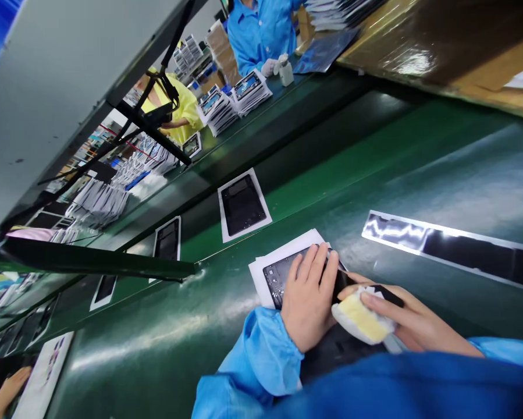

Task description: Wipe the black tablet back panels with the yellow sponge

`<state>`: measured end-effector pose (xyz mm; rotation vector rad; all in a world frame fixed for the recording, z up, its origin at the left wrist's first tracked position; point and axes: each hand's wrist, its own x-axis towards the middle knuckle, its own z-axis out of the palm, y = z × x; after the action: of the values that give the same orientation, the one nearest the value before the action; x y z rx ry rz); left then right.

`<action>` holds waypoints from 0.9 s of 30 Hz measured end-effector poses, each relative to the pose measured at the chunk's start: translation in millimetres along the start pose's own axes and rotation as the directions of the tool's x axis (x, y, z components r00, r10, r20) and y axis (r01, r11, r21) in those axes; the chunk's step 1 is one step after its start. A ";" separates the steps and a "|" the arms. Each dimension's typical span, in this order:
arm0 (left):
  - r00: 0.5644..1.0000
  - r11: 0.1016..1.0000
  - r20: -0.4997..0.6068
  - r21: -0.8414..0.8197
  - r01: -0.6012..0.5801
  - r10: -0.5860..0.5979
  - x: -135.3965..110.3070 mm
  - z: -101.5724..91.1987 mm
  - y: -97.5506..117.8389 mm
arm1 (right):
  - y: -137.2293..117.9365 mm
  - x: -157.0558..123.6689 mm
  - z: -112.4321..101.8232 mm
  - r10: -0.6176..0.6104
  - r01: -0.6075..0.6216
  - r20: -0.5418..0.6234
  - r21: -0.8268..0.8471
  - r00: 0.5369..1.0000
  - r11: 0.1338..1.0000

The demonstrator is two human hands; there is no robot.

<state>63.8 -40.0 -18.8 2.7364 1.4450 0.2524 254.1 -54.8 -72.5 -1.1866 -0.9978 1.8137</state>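
Observation:
My left hand (307, 299) lies flat, fingers stretched out, pressing on a black flat panel (276, 278) that rests on a white sheet (287, 247) on the green bench. My right hand (412, 323) is closed on a folded white and yellow cloth (361, 317), held against the near end of the same black panel. Both sleeves are blue.
More black panels on white sheets (242, 205) (167, 240) lie along the green conveyor. A long shiny strip (453, 247) lies to the right. Stacks of panels (232, 99) stand further off, near a person in blue (261, 32) and a person in yellow (178, 110).

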 end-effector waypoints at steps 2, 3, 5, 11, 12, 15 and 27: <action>0.995 0.991 0.103 -0.132 0.006 0.007 -4.5 -10.3 -10.9 | -4.5 2.3 -5.2 0.024 -0.021 0.045 -0.065 0.999 0.998; 0.991 0.980 0.136 -0.197 0.030 -0.003 -5.9 -16.2 -16.6 | -7.9 2.8 -8.4 0.044 -0.036 0.077 -0.095 0.996 0.995; 0.985 0.945 0.147 -0.298 0.134 -0.093 -6.4 -26.8 -26.6 | -17.3 2.4 -13.7 0.072 -0.044 0.145 -0.185 0.987 0.982; 0.890 0.721 0.202 -0.526 0.451 -0.410 -0.2 -31.9 -36.3 | -47.7 -3.6 -9.1 0.069 0.012 0.219 -0.349 0.973 0.937; 0.875 0.679 0.221 -0.559 0.476 -0.432 0.1 -29.8 -37.6 | -49.0 -2.8 -8.1 0.066 0.015 0.220 -0.347 0.973 0.938; 0.827 0.571 0.179 -0.645 0.507 -0.533 -2.1 -22.9 -46.3 | -46.1 5.6 -9.7 0.034 -0.001 0.158 -0.203 0.987 0.979; 0.695 0.555 -0.023 -0.622 0.553 -0.718 -18.7 12.4 -62.9 | -48.5 44.6 22.3 0.004 0.021 -0.253 0.096 0.967 0.995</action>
<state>4.0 -19.2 -40.2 1.5855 1.9249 0.8886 227.6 0.5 -39.7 -1.3118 -0.7585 1.6343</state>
